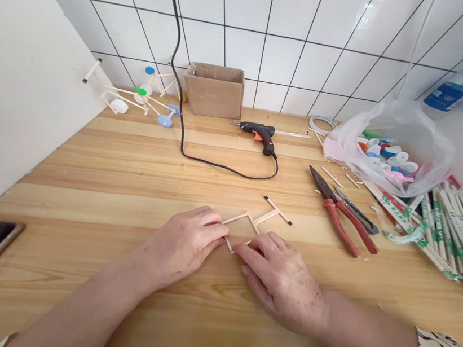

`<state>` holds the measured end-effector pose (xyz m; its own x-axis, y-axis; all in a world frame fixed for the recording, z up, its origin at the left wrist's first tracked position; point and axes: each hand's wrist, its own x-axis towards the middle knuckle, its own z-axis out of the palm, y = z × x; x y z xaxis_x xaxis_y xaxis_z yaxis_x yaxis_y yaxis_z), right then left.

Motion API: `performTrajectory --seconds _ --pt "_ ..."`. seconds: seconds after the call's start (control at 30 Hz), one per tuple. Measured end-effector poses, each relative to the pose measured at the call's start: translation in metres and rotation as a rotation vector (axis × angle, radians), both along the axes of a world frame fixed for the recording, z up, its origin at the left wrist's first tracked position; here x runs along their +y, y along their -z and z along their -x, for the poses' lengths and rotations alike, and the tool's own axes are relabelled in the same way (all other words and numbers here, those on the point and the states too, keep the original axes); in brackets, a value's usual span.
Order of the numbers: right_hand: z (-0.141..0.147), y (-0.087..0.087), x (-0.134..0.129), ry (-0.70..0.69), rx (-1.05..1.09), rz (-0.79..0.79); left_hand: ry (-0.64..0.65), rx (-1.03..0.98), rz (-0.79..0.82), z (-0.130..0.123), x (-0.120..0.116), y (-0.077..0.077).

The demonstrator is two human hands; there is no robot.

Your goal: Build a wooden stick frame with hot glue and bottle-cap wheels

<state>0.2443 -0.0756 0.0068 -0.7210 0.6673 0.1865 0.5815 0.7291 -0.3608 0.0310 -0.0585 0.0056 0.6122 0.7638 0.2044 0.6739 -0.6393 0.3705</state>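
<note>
The stick frame [253, 223], four thin wooden sticks in a rough diamond, is flat on the wood tabletop [202, 329], right between your two hands. A T-shaped piece [267, 216] meets its far right side, crossbar pointing away from you, dark tips on both ends.

Your left hand [191, 240] comes in from lower left, palm down, forearm slanting up; fingers bunched, thumb and index closed on the frame's left corner, hardly any gap. Your right hand [282, 274] comes from the right, back of hand up, wrist low, fingers half bent; index reaches to the near corner, other fingertips over the right corner, thumb tucked below. Can't tell if it pinches or just presses the near right stick.

Beyond the frame: glue gun [267, 132], nozzle left, with its black cord [215, 164] looping left and up. To your right, red-handled pliers [338, 219] next to a cutter knife [357, 211], then wrapped sticks [459, 226] and a plastic bag [342, 140] of bottle caps [393, 156]. Back left, a cardboard box [214, 93] and a stick-and-cap model [140, 92].
</note>
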Motion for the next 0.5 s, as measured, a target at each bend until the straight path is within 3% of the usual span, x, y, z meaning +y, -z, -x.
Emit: performTrajectory --seconds 0.1,0.3,0.5 --pt "-0.0007 0.0002 -0.0004 0.0 0.043 -0.003 -0.024 -0.038 0.03 0.0019 0.0008 -0.0011" --pt "-0.0048 0.0009 -0.0019 0.007 0.174 -0.022 -0.19 -0.112 0.07 0.0068 0.0054 -0.0052" --pt "-0.0072 0.0011 -0.0039 -0.02 0.103 -0.038 -0.229 -0.079 0.158 0.0071 0.0071 -0.0023"
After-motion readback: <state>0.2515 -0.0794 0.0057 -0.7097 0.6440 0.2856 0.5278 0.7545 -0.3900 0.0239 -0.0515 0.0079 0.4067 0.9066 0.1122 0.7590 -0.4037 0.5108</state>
